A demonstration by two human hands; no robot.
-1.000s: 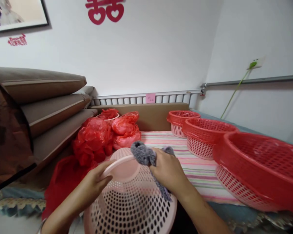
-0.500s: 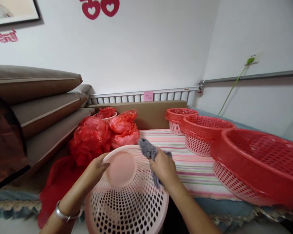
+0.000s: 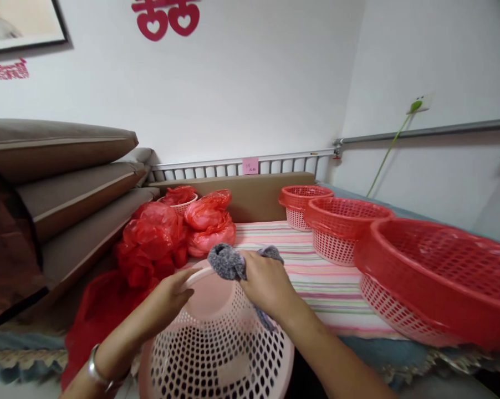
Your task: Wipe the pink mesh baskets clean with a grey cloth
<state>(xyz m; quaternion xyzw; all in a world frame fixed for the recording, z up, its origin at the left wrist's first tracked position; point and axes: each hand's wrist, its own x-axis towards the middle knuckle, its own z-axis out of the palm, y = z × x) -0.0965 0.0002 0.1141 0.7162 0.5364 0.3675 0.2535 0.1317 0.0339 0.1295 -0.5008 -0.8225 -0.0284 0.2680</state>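
Note:
Low in the middle, a pale pink perforated plastic basket [image 3: 217,343] is tilted so that its inside faces me. My left hand [image 3: 171,299] grips its rim at the upper left, with a silver bangle on that wrist. Bunched in my right hand [image 3: 264,280] is a grey cloth [image 3: 227,261], held against the far rim at the upper right. Parts of the cloth stick out on both sides of the fist, and one end hangs down by the basket's side wall.
Three baskets lined with red plastic, among them a large one [image 3: 437,271], stand in a row on the right of a striped cover [image 3: 291,255]. Bundled red bags [image 3: 150,233] lie at the left, beside stacked cushions [image 3: 79,183]. A radiator [image 3: 217,170] runs behind.
My right hand with the grey cloth has shifted left along the basket's rim. My left hand still holds the rim, and the basket sits slightly lower in view.

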